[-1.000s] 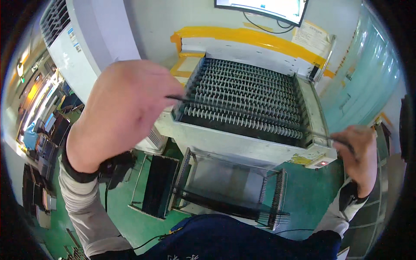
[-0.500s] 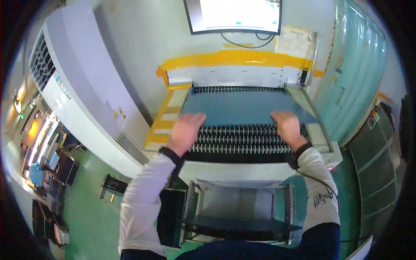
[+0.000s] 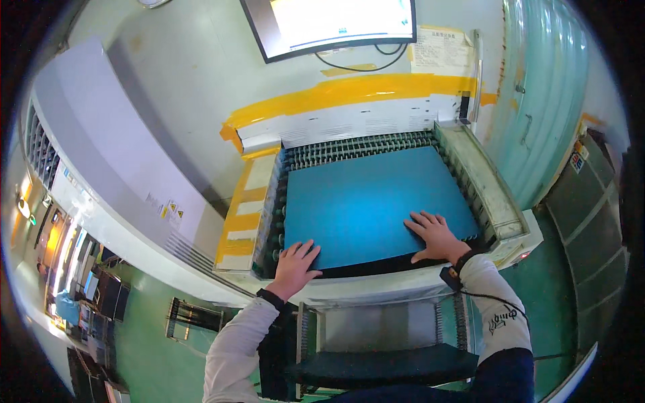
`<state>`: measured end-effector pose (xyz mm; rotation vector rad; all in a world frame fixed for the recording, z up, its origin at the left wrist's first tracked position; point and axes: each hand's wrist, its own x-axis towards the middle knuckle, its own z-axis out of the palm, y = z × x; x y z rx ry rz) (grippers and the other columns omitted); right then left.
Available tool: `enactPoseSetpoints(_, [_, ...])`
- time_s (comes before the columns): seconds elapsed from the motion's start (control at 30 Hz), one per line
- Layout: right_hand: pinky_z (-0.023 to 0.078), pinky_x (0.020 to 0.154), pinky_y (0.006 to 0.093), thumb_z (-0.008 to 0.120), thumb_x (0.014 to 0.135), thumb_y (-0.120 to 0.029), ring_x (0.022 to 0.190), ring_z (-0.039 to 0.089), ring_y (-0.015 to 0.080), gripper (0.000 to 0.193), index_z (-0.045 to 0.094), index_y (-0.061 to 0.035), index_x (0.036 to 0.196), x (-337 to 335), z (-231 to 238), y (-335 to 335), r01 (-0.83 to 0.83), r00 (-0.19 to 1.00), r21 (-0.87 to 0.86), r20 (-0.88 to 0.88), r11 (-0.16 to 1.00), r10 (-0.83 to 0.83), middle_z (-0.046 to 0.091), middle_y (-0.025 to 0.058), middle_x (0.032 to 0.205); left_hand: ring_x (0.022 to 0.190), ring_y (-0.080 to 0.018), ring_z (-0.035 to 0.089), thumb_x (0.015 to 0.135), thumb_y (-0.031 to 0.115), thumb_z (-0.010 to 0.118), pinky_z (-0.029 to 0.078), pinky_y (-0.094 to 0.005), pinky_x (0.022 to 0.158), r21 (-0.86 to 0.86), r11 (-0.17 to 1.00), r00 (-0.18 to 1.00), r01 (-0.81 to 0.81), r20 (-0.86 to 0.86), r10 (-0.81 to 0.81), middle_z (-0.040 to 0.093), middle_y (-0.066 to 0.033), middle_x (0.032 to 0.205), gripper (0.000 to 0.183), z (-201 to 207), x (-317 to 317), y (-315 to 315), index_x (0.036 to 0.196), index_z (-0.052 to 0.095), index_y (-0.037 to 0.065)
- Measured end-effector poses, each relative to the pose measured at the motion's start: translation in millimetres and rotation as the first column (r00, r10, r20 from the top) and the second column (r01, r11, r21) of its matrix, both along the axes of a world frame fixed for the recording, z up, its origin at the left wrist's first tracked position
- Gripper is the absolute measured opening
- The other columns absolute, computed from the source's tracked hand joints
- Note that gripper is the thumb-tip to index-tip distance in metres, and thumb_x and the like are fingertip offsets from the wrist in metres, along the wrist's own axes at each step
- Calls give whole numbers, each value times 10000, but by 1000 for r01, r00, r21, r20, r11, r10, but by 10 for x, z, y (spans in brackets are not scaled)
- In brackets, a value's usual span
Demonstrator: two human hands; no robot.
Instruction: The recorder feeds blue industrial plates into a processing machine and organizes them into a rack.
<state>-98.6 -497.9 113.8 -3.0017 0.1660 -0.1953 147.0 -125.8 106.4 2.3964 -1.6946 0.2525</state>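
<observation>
Rests the left hand (image 3: 293,269), fingers spread, at the near left corner of the blue panel (image 3: 373,201). Lays the right hand (image 3: 437,238), fingers spread, on the panel's near right part. Has the panel flat under the fingers and beyond, on the roller bed (image 3: 356,146), with a slotted rack (image 3: 461,326) below the hands.

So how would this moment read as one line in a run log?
Left grip: open, at near-left corner of blue sheet | right grip: open, over near edge, right side | sheet: lying on rollers
</observation>
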Motion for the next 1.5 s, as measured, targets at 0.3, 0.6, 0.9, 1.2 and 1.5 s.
enactPoseSetpoints(0.3, [184, 1176, 629, 746, 672, -747, 1492, 246, 413, 1101, 364, -222, 1561, 448, -95, -332, 15, 999, 59, -36, 998, -12, 309, 137, 1621, 1358, -381, 444, 836, 602, 682, 396, -557, 1067, 88, 993, 997, -72, -22, 74, 468, -123, 1517, 756, 21, 369, -356, 1425, 543, 149])
enactPoseSetpoints(0.6, [124, 1202, 618, 697, 707, -774, 1519, 196, 386, 1045, 384, -246, 1553, 979, -118, -608, 82, 996, 179, -50, 980, -74, 283, 120, 1641, 1435, -373, 368, 890, 591, 631, 359, -587, 1105, 198, 960, 971, -199, -90, 220, 403, -110, 1580, 725, 74, 794, -775, 1455, 519, 152])
enactPoseSetpoints(0.9, [93, 1219, 584, 715, 704, -756, 1529, 170, 365, 1042, 372, -273, 1561, 1339, -29, -739, 123, 989, 198, -102, 972, -105, 266, 93, 1650, 1362, -354, 459, 905, 506, 645, 405, -562, 1061, 100, 975, 974, -199, -91, 208, 509, -121, 1481, 627, 1, 936, -942, 1395, 563, 125])
enactPoseSetpoints(1.2, [122, 1228, 568, 710, 731, -729, 1536, 169, 342, 991, 392, -273, 1552, 1505, -78, -797, 141, 988, 209, -85, 968, -126, 255, 68, 1660, 1181, -345, 601, 884, 235, 747, 452, -487, 1006, -178, 933, 889, 313, -291, -354, 655, -128, 1270, 435, 488, -724, -307, 1278, 628, 91])
enactPoseSetpoints(1.5, [260, 1190, 541, 711, 815, -549, 1464, 330, 358, 711, 593, -169, 1403, 1549, -185, -615, 211, 975, 276, 8, 938, -222, 414, 124, 1574, 1145, -368, 590, 901, 277, 745, 457, -491, 977, 185, 966, 241, 180, -960, 139, 647, -196, 1188, 386, 474, -1963, 875, 1197, 672, 39])
